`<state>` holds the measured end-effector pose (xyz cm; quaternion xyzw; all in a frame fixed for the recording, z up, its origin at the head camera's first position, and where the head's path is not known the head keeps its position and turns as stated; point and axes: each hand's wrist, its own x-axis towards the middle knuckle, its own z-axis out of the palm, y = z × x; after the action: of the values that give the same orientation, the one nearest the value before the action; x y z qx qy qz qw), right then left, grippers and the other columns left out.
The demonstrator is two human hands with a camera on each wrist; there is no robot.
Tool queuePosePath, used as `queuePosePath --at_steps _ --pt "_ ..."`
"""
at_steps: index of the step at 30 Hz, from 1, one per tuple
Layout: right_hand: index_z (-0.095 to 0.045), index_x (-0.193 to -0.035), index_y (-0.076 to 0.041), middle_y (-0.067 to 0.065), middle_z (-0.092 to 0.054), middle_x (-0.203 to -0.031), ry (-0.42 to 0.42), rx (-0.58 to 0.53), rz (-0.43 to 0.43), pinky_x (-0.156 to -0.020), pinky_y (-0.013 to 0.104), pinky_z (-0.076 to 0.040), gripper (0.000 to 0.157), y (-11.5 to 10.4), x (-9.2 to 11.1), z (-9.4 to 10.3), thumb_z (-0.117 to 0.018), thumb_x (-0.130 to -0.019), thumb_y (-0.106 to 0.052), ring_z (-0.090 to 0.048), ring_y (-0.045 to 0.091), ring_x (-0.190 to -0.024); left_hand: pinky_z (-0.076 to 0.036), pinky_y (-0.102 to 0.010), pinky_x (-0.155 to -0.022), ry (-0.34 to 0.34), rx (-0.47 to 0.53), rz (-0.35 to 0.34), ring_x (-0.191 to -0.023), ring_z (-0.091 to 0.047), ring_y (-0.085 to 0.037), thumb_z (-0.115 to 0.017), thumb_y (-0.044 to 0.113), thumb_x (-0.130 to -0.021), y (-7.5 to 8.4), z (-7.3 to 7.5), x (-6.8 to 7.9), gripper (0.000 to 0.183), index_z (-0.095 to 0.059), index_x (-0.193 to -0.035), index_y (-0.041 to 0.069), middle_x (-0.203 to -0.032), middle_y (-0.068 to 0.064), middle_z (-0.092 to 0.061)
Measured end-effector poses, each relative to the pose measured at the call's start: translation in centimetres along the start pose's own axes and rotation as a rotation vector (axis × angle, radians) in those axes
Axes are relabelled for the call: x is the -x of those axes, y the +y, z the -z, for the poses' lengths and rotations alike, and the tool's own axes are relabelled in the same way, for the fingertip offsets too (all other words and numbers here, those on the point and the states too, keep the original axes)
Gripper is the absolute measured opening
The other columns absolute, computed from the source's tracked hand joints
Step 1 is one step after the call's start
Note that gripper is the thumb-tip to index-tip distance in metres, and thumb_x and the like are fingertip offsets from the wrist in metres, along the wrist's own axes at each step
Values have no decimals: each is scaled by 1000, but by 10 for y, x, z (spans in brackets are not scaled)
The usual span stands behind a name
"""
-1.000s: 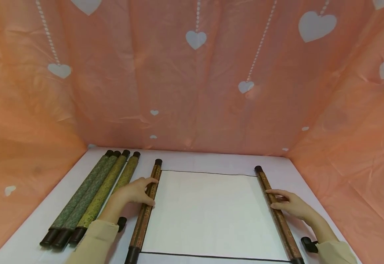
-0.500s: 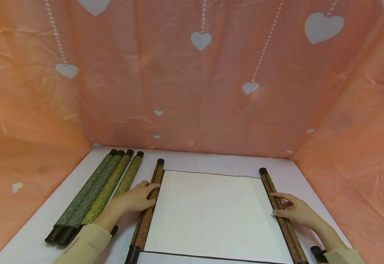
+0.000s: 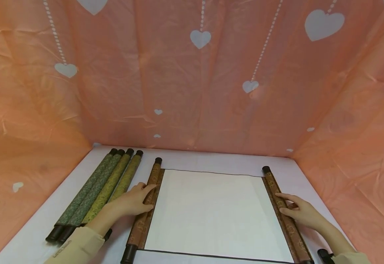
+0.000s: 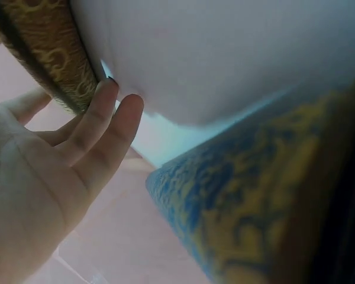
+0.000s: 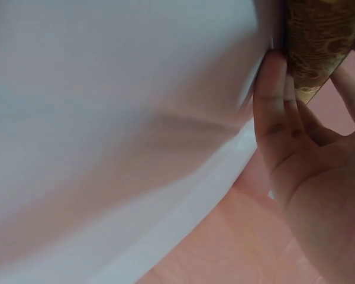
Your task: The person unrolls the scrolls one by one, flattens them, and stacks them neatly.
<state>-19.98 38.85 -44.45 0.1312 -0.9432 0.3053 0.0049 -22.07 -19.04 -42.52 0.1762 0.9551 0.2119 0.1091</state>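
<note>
Left hand (image 3: 130, 201) grips left brown roller (image 3: 140, 227), right hand (image 3: 305, 215) grips right brown roller (image 3: 290, 229); white sheet (image 3: 213, 212) spread between them. Two green rolls (image 3: 84, 189) and two yellow-green rolls (image 3: 108, 189) lie side by side at left. Orange heart-print cloth (image 3: 175, 80) behind white table (image 3: 208, 158).

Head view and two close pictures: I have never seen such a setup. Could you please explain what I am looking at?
There is no machine here: a person works bare-handed. The wide picture comes from a camera worn on the head, looking forward and down. The two close ones come from cameras on the wrists, one for each side. On the white table lies an open scroll: its pale sheet is spread between two brown rollers. The left hand holds the left roller; the right hand holds the right roller. Further left lie four rolls, two green and two yellowish.
</note>
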Motion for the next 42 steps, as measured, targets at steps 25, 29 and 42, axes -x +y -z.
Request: queuePosePath --at_steps 25,29,42 --pt "-68 -133 -5 28 -64 -131 36 24 -13 -68 29 -50 56 5 11 3 -87 -85 -28 -64 2 -76 -45 -42 -65 -47 66 19 -89 -57 -26 -75 19 -91 -9 6 10 67 -50 -153 11 -138 -29 -48" --pt "-67 -134 -4 30 -64 -130 34 -4 -31 -62 29 -49 56 4 12 3 -86 -85 -25 -63 3 -69 -45 -42 -67 -40 129 20 -84 -55 -25 -75 14 -88 -7 7 11 69 -49 -152 6 -134 -32 -47" --pt "-63 -140 -2 28 -67 -125 56 -71 -101 -53 29 -48 57 0 6 8 -80 -87 -14 -60 7 -71 -39 -36 -60 -3 245 -17 -69 -46 -21 -73 5 -82 -8 13 10 71 -48 -149 0 -128 -34 -44"
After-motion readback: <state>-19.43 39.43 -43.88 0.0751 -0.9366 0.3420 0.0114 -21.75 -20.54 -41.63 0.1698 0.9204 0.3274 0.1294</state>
